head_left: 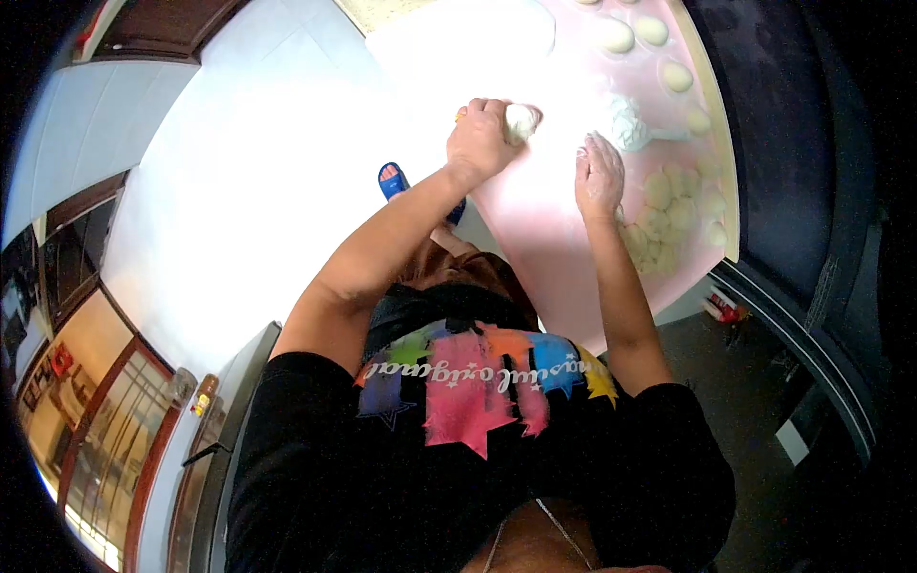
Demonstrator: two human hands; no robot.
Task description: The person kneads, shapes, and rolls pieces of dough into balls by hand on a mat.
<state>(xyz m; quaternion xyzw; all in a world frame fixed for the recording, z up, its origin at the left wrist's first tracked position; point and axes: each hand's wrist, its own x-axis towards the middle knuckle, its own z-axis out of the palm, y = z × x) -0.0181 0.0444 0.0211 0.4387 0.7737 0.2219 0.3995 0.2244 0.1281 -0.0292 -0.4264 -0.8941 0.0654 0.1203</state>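
Observation:
My left hand (480,140) has its fingers curled round a lump of pale dough (522,124) that rests on the pink work surface (544,215). Flour-dusted, my right hand (600,179) is stretched flat with its fingers side by side, and nothing shows in it. Just beyond its fingertips lies a heap of white flour (627,126). Beside the right wrist sits a cluster of small pale dough pieces (669,215), partly hidden by the arm.
Round dough balls (617,36) line the far right of the surface, near its raised edge (731,191). A dark panel (783,115) stands beyond that edge. Bright glare washes out the floor on the left, where a foot in a blue sandal (393,180) shows.

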